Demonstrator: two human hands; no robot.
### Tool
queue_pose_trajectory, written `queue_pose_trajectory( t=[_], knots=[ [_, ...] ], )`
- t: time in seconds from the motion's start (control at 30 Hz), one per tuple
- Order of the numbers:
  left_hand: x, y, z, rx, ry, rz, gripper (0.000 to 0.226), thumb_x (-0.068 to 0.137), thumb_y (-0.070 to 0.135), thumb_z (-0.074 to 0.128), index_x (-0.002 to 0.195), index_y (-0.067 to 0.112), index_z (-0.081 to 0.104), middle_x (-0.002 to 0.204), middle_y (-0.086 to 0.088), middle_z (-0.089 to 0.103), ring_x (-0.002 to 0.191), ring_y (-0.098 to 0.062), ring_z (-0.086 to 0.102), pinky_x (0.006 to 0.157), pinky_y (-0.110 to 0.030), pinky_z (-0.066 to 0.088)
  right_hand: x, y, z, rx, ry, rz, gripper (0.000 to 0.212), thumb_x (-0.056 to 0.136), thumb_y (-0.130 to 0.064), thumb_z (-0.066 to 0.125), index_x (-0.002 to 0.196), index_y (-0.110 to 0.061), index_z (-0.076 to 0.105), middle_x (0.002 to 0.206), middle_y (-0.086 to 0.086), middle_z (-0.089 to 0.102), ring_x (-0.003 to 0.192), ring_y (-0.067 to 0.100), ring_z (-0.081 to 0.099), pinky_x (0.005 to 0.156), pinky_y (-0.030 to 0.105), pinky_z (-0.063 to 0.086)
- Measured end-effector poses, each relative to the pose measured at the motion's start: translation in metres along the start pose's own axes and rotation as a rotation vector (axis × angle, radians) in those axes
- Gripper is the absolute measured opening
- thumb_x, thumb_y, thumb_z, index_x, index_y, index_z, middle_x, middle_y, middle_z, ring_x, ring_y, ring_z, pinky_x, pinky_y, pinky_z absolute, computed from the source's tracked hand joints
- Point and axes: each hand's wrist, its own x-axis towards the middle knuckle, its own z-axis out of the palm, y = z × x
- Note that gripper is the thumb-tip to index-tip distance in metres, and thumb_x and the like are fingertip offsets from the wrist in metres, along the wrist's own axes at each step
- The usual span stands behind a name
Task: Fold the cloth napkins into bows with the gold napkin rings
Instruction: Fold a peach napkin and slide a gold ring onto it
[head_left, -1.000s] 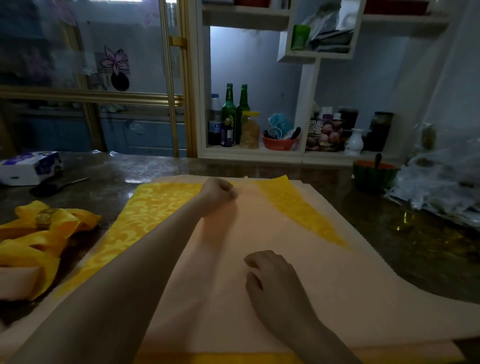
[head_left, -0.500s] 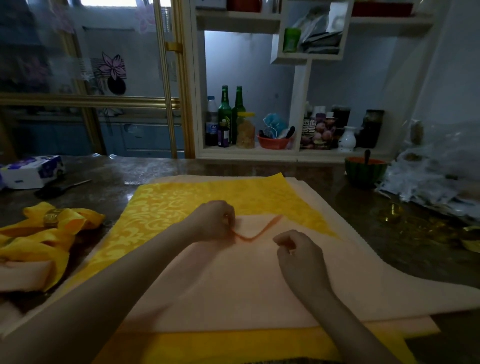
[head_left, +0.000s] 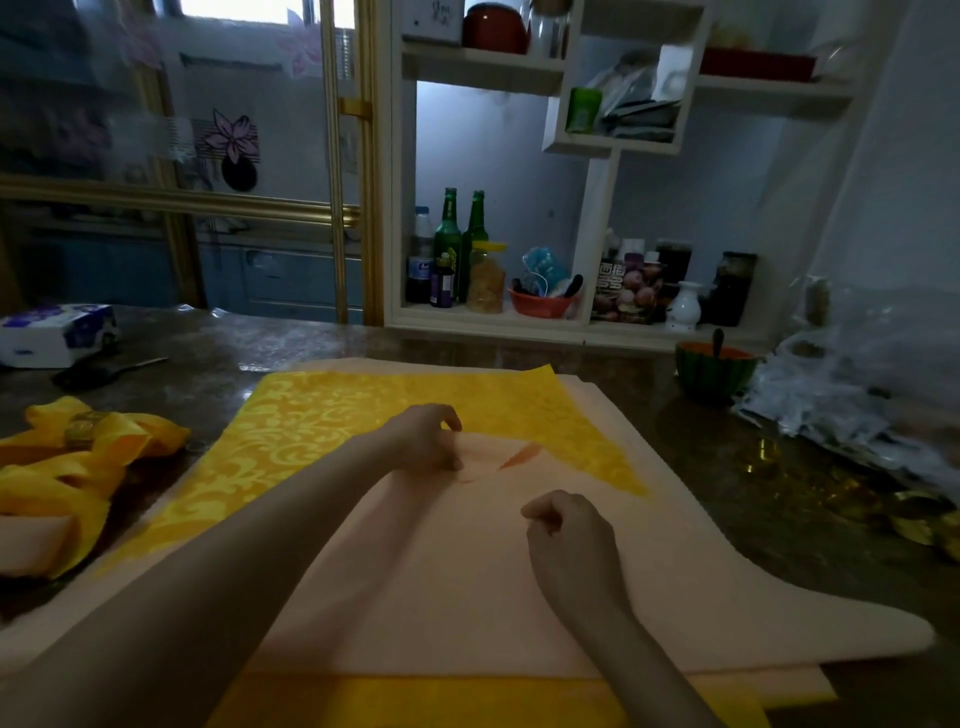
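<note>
A peach cloth napkin (head_left: 467, 587) lies on top of a yellow patterned napkin (head_left: 311, 431) on the dark table. Its far corner is folded back toward me, with the tip near the middle. My left hand (head_left: 426, 441) pinches that folded tip (head_left: 511, 457) against the cloth. My right hand (head_left: 566, 535) rests on the peach napkin nearer to me, fingers curled, with nothing seen in it. A finished yellow bow (head_left: 67, 467) with a gold napkin ring (head_left: 83, 428) lies at the left.
Loose gold rings (head_left: 763, 454) lie on the table at the right, near crumpled plastic (head_left: 857, 400) and a green bowl (head_left: 714, 369). A tissue pack (head_left: 57, 332) and a dark utensil (head_left: 104, 371) sit at far left. A shelf with bottles (head_left: 457, 244) stands behind.
My left hand pulled the peach napkin's far corner toward me, uncovering more of the yellow napkin. My right hand left its flat rest, curled near the tip, then drew back.
</note>
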Motion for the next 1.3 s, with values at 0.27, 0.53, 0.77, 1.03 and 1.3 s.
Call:
queue_pose_trajectory(
  t=[0.27, 0.53, 0.77, 1.03, 1.3],
  knots=[
    [-0.016, 0.004, 0.018, 0.231, 0.223, 0.177, 0.021, 0.086, 0.02, 0.055, 0.107, 0.016, 0.05, 0.113, -0.004, 0.055, 0.103, -0.024, 0.052, 0.072, -0.028, 0.029, 0.0, 0.0, 0.0, -0.018, 0.007, -0.018, 0.019, 0.092, -0.007, 0.048, 0.099, -0.02, 0.061, 0.106, -0.005, 0.056, 0.099, 0.007, 0.051, 0.086, 0.018, 0.044],
    [-0.023, 0.015, 0.005, 0.373, -0.013, 0.113, 0.032, 0.092, 0.041, 0.047, 0.114, 0.019, 0.057, 0.118, -0.002, 0.054, 0.114, -0.022, 0.048, 0.098, -0.04, 0.03, -0.002, -0.001, 0.001, -0.107, 0.002, -0.04, 0.018, 0.093, -0.011, 0.048, 0.102, -0.018, 0.062, 0.107, -0.003, 0.056, 0.1, 0.009, 0.051, 0.089, 0.025, 0.046],
    [-0.019, 0.019, 0.005, 0.205, 0.006, 0.12, 0.026, 0.091, 0.024, 0.053, 0.117, 0.018, 0.053, 0.12, -0.006, 0.056, 0.105, -0.023, 0.053, 0.085, -0.034, 0.045, -0.003, -0.003, 0.001, -0.148, -0.038, -0.065, 0.019, 0.092, -0.011, 0.048, 0.101, -0.018, 0.063, 0.108, -0.001, 0.056, 0.102, 0.012, 0.05, 0.092, 0.028, 0.044],
    [-0.018, 0.022, 0.013, 0.349, 0.191, 0.181, 0.02, 0.094, 0.016, 0.044, 0.112, 0.014, 0.051, 0.115, -0.005, 0.058, 0.105, -0.023, 0.053, 0.075, -0.029, 0.03, -0.003, -0.005, -0.001, -0.145, -0.07, -0.071, 0.02, 0.091, -0.011, 0.047, 0.1, -0.017, 0.063, 0.109, 0.0, 0.055, 0.103, 0.014, 0.05, 0.093, 0.03, 0.042],
    [-0.03, 0.033, 0.014, 0.416, 0.047, 0.155, 0.02, 0.086, 0.022, 0.053, 0.105, 0.017, 0.053, 0.113, -0.004, 0.053, 0.103, -0.024, 0.053, 0.076, -0.032, 0.035, -0.006, -0.007, -0.004, -0.21, -0.095, -0.09, 0.021, 0.093, -0.014, 0.046, 0.104, -0.019, 0.063, 0.112, -0.001, 0.053, 0.106, 0.015, 0.047, 0.094, 0.03, 0.04]
  ],
)
